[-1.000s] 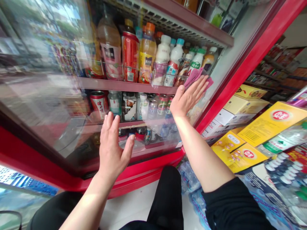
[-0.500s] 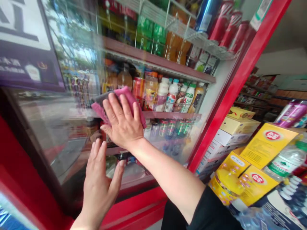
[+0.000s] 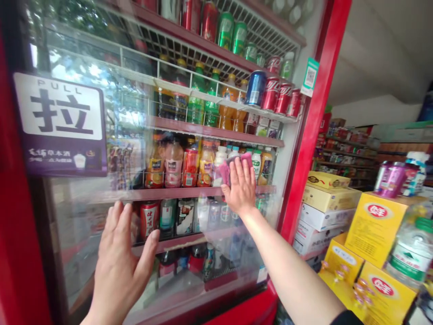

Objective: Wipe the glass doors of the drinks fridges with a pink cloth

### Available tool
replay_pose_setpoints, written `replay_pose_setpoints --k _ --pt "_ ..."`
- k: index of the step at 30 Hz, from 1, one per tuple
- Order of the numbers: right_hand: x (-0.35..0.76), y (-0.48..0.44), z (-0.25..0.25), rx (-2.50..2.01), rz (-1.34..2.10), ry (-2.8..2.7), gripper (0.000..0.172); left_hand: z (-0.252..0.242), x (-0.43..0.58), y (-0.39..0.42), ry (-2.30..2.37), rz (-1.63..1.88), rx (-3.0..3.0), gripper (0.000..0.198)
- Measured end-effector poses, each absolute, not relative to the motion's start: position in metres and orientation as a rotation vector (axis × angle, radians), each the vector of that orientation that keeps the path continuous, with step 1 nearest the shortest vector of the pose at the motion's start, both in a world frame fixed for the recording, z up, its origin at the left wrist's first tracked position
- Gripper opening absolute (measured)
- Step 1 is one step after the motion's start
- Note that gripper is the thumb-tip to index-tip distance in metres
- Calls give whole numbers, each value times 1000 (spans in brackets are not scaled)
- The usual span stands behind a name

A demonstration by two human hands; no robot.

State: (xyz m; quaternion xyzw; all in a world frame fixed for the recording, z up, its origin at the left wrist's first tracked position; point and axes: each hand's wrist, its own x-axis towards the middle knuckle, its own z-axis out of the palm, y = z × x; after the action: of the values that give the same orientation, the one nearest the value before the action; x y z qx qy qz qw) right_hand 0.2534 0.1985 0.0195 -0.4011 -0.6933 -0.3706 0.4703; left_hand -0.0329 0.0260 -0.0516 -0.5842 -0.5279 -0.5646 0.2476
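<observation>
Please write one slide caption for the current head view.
Right hand flat over a pink cloth at the glass fridge door, left hand open, bottles and cans behind.

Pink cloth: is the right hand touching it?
Touching. The head view shows the right hand laid flat over the pink cloth, fingers extended across it, cloth edges showing around them.

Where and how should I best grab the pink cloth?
Pinch the pink cloth by its left edge, probably best from the left: that edge sticks out beyond the right hand, which lies flat over its middle against the glass door.
</observation>
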Motion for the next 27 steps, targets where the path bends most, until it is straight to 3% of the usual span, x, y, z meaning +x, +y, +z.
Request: replay_pose_setpoints --k 11,16,27 --pt "378 245 11 -1352 -530 -1039 79 -26 -51 21 -1393 -1543 -1471 90" --pt "334 240 33 -1339 -521 -949 84 -25 -55 17 -1360 -1563 -1463 90" --pt "168 181 85 -996 -802 -1414 92 -40 -74 8 -1408 -1581 -1437 90"
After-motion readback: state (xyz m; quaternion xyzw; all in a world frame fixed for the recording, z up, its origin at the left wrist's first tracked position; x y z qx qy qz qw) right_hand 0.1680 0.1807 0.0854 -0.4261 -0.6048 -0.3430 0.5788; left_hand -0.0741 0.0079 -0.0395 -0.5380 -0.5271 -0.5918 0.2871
